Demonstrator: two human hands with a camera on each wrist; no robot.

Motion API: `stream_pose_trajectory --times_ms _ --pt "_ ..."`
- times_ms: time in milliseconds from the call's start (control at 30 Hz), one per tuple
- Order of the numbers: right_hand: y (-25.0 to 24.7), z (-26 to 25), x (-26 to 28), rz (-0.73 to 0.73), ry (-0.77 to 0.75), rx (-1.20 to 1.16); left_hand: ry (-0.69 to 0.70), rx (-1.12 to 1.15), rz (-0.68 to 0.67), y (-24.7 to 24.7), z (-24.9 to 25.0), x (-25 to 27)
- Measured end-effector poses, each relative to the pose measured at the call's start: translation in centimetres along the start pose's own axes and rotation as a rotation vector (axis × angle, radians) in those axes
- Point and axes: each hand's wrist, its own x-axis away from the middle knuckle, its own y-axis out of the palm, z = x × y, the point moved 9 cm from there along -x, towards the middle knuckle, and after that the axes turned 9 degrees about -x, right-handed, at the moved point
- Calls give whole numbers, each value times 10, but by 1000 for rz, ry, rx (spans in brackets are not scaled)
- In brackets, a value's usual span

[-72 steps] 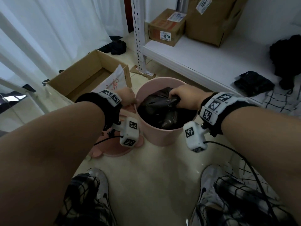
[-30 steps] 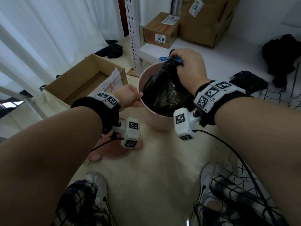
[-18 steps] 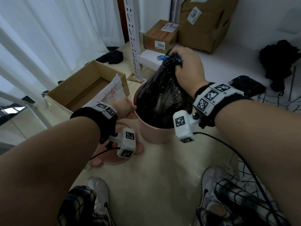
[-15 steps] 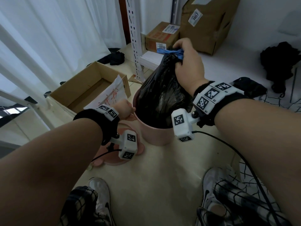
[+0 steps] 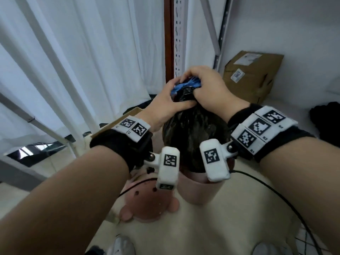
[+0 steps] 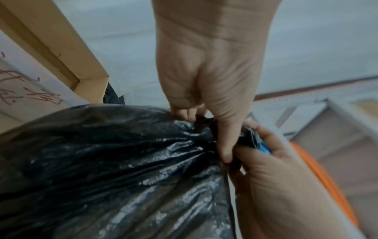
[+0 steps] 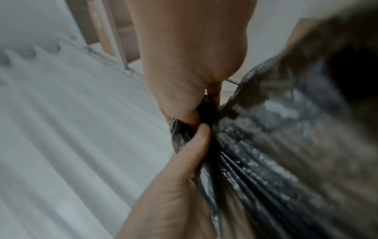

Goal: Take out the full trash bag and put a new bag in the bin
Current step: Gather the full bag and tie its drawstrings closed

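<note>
Full black trash bag (image 5: 191,133), neck gathered, above pink bin (image 5: 198,192)

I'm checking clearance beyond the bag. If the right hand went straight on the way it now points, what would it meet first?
Probably the left hand: the right hand grips the bag's neck facing it, fingertips touching.

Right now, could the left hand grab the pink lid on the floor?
Probably not yet. The left hand grips the neck of the black bag alongside the right hand. The lid lies uncovered beside the bin, so letting go first would free it.
</note>
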Motion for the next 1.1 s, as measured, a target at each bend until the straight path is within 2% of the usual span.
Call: stream_pose_trajectory --times_ms 200,267,400,567,700,933,1100 --pt "19 -41 -34 -26 -64 -103 20 -97 141 -68 31 -10" --pt "34 -47 -45 -50 -82 -90 10 -114 231 -96 29 -15" --pt "68 -42 -65 -74 -66 96 -30 -161 421 -151 10 -25" --pt "112 -12 -74 -155 13 103 -68 -328 566 -205 -15 -39" --pt "146 21 -74 -199 104 89 -92 -500 606 -228 -45 -44" --pt "184 64 -57 -249 198 64 -187 -507 657 -254 -113 -28" --pt "215 98 -46 -267 262 44 -234 -417 543 -246 -169 -36"
